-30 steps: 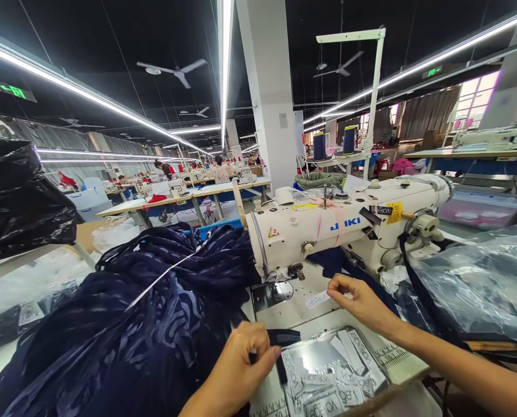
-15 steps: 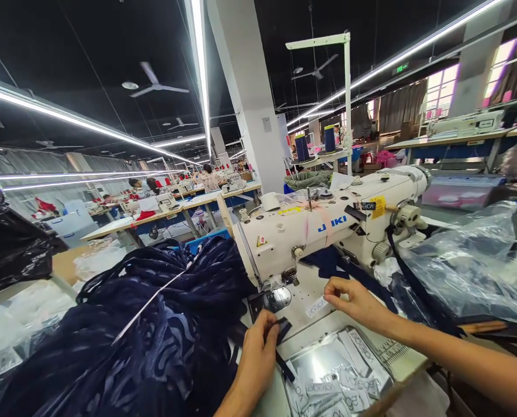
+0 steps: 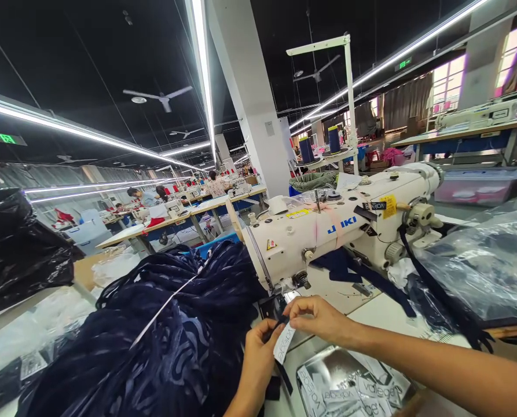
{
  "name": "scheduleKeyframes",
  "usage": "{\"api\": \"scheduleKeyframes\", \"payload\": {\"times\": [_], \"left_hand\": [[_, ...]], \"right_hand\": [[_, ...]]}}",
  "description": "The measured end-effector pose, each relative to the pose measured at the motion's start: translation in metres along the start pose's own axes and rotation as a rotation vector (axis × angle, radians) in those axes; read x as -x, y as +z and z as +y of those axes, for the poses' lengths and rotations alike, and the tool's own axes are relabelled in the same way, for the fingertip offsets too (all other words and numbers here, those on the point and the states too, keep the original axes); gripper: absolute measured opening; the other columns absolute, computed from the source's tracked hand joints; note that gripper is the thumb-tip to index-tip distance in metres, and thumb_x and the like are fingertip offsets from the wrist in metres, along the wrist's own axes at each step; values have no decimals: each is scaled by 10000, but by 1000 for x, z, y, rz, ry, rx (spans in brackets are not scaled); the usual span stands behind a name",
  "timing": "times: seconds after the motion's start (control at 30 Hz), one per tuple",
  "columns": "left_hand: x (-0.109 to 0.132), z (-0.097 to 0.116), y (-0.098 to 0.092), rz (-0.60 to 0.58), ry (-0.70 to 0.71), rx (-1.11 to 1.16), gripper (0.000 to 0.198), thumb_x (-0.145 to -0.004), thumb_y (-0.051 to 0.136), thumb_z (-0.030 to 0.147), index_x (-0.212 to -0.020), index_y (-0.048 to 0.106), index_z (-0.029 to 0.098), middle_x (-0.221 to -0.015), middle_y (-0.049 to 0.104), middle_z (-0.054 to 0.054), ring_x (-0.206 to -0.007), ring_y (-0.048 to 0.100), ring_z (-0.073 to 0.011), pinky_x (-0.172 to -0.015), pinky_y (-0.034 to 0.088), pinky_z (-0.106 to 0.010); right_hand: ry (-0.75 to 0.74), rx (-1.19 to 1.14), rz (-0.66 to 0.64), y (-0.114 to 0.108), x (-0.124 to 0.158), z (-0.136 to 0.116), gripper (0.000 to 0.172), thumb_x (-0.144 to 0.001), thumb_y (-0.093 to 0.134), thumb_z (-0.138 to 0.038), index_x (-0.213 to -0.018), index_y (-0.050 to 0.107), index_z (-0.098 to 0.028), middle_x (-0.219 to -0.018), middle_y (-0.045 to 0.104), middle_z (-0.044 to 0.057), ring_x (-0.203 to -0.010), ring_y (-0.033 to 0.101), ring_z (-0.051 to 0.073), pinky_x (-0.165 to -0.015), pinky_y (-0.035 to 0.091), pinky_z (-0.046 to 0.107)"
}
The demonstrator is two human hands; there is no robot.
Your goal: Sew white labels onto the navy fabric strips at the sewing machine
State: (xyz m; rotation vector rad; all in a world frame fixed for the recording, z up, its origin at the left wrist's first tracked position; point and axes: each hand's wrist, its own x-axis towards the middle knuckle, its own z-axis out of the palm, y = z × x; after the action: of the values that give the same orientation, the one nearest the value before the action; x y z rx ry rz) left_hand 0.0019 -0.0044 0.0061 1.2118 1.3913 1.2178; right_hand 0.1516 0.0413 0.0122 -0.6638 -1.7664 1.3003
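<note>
My left hand (image 3: pixel 256 356) pinches a narrow navy fabric strip (image 3: pixel 285 379), whose tail hangs down beside the metal tray. Right up against it, my right hand (image 3: pixel 325 321) has thumb and fingers closed on the upper end of a white printed label (image 3: pixel 283 344). The label lies against the strip between both hands, so the exact contact is partly covered by my fingers. Just behind them is the needle area of a white sewing machine (image 3: pixel 284 240). Below my right wrist, a metal tray (image 3: pixel 316 360) holds several more white labels.
A large tied heap of navy strips (image 3: pixel 154 359) fills the left side. Clear plastic bags (image 3: pixel 479 260) and dark straps lie at the right of the machine. A black plastic bag (image 3: pixel 21 243) stands far left. Thread cones (image 3: pixel 334 139) sit behind; people work at distant tables.
My right hand has moved left from the machine bed, bringing a white label to the navy strip in my left hand. The head view has shifted slightly.
</note>
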Motion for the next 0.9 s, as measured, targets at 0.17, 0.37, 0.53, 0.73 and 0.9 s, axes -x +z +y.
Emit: {"api": "scheduleKeyframes", "payload": {"times": [0.17, 0.37, 0.53, 0.73, 0.9], "left_hand": [[3, 6, -2, -11, -11, 51, 438, -534, 662, 572, -521, 586, 141, -456, 444, 48, -417, 346, -64, -413, 271, -190], [6, 8, -4, -30, -28, 65, 376, -518, 708, 497, -597, 644, 135, -516, 519, 23, -482, 425, -85, -468, 324, -193], [4, 3, -4, -13, -58, 75, 345, -495, 729, 454, -598, 634, 139, -516, 526, 25, -453, 427, -80, -439, 329, -194], [0, -3, -4, 17, -119, 83, 386, -432, 734, 488, -538, 599, 142, -439, 484, 41, -388, 398, -65, -387, 298, -187], [-6, -12, -5, 17, -95, 78, 398, -441, 724, 503, -560, 608, 141, -460, 503, 32, -385, 411, -71, -386, 322, -195]], "right_hand": [[-3, 147, 44, 8, -11, 5, 83, -654, 505, -190, -574, 495, -167, -576, 498, -27, -626, 473, 135, -653, 372, 266], [-1, 203, 58, 11, -11, 2, 89, -635, 484, -130, -556, 473, -170, -561, 491, -36, -610, 462, 123, -641, 372, 247], [13, 197, 66, 13, -11, 7, 86, -636, 493, -148, -553, 484, -168, -560, 489, -31, -597, 457, 124, -607, 362, 244], [54, -9, 22, 7, -12, 12, 124, -697, 506, -258, -627, 526, -158, -591, 507, -20, -598, 458, 121, -592, 359, 243], [115, -50, -27, 6, -14, 18, 115, -631, 592, -261, -608, 554, -155, -546, 479, -34, -559, 417, 107, -543, 329, 223]]}}
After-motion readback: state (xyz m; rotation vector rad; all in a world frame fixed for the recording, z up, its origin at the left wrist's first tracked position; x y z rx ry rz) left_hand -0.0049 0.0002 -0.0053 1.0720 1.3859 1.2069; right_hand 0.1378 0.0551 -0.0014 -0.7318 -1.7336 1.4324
